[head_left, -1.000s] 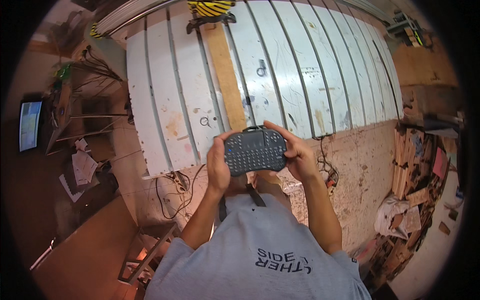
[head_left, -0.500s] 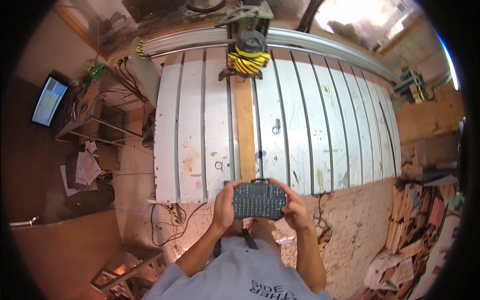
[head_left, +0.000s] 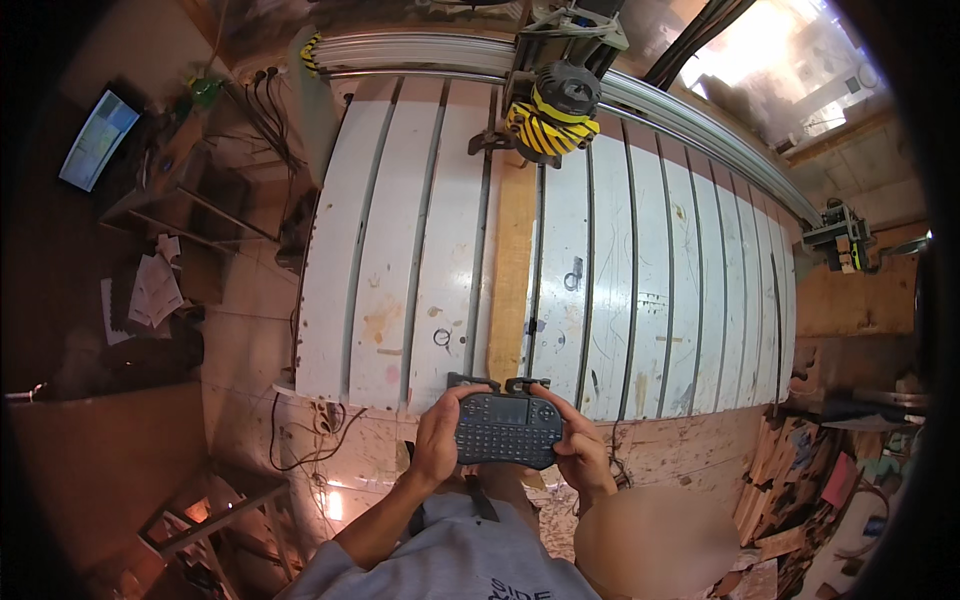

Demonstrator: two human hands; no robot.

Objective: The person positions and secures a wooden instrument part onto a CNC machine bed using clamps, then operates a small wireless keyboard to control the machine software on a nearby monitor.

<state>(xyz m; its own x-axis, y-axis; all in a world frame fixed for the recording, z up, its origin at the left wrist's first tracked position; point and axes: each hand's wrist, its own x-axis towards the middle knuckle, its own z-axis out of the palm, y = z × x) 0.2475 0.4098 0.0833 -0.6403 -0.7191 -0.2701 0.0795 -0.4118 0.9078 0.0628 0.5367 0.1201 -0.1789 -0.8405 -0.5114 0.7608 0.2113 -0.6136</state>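
A small black handheld keyboard (head_left: pixel 509 430) with a touchpad is held between my two hands, in front of the near edge of a slotted white machine table. My left hand (head_left: pixel 437 436) is closed round its left end, and my right hand (head_left: pixel 583 450) grips the right end with the thumb over the keys. Beyond it a long wooden plank (head_left: pixel 512 270) lies on the table (head_left: pixel 390 270). A router spindle (head_left: pixel 560 105) with a yellow-and-black striped cover stands over the plank's far end. Black clamps (head_left: pixel 527 384) show by the near end.
A metal gantry rail (head_left: pixel 420 52) spans the far side of the table. To the left are a lit monitor (head_left: pixel 100 140), a metal-framed stand (head_left: pixel 185 205) and loose papers (head_left: pixel 155 290). Cables (head_left: pixel 290 455) lie on the floor at the near left. Wood offcuts (head_left: pixel 780 480) are stacked at the right.
The view has shifted and tilted, so the table, plank and spindle sit differently in the picture. Both hands keep hold of the keyboard. A blurred patch now covers part of my right forearm.
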